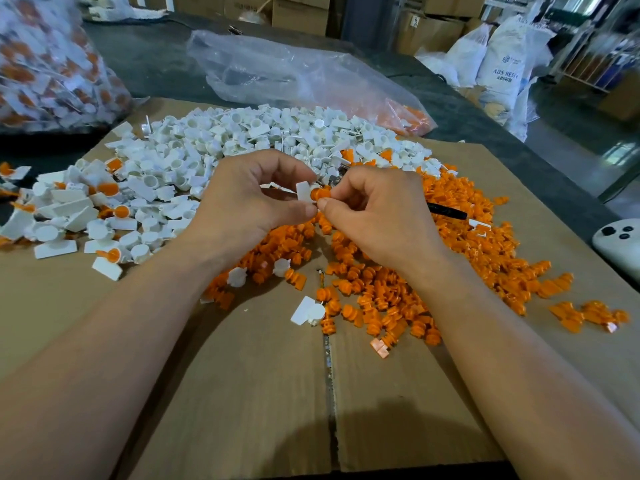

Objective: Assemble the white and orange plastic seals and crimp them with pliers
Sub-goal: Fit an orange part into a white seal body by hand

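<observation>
My left hand (249,199) pinches white housing (304,192); right hand (377,213) pinches orange insert (320,193). Align squarely, press until seated before crimping.

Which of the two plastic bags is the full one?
The bag at the far left, bulging with white and orange pieces; the clear bag behind the white pile lies mostly slack.

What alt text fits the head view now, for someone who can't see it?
Two hands meet above a cardboard sheet: the left hand pinches a white piece while the right hand pinches an orange piece against it. A white pile lies behind and left, an orange pile beneath and right.
</observation>
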`<state>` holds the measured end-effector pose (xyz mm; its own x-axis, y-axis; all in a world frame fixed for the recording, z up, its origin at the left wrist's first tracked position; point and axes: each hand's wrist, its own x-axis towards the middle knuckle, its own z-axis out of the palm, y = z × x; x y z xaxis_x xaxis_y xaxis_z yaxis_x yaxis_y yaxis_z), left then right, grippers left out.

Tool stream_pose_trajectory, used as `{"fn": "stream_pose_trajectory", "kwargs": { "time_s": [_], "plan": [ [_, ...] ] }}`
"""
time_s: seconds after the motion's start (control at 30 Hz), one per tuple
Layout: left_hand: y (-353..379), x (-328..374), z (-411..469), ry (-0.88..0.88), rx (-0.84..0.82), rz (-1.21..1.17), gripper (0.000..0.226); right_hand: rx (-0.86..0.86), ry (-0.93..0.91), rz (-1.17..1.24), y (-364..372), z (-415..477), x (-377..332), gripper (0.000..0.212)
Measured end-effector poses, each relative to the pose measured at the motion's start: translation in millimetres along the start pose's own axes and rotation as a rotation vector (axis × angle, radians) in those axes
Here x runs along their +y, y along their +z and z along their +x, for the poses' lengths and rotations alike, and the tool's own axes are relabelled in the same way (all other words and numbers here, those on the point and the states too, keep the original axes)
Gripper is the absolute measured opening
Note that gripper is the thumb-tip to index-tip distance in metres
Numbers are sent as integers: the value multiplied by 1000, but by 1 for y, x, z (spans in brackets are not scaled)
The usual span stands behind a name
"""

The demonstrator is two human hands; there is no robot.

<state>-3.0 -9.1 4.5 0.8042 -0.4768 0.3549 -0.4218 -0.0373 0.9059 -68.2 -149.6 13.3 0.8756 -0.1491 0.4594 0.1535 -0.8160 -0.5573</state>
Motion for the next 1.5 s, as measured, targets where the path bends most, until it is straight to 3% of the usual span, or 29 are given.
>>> {"fn": "stream_pose_trajectory", "kwargs": {
  "time_s": [0.13,0.63,0.9,1.17,1.5],
  "plan": [
    [1,-1,-1,39,18,25,35,12,20,-12,1,0,-1,32],
    [6,-3,-3,71,-1,-43,34,7,68,25,-1,0,-1,21],
    [6,-3,-4,67,10,-40,29,-3,-61,-213,2,-2,-3,14],
    [3,-6,-1,9,3,-94,28,-52,15,34,2,1,1,25],
    [4,-5,-4,43,29,-43,31,-68,-163,-237,0,0,0,17]
  ]
}}
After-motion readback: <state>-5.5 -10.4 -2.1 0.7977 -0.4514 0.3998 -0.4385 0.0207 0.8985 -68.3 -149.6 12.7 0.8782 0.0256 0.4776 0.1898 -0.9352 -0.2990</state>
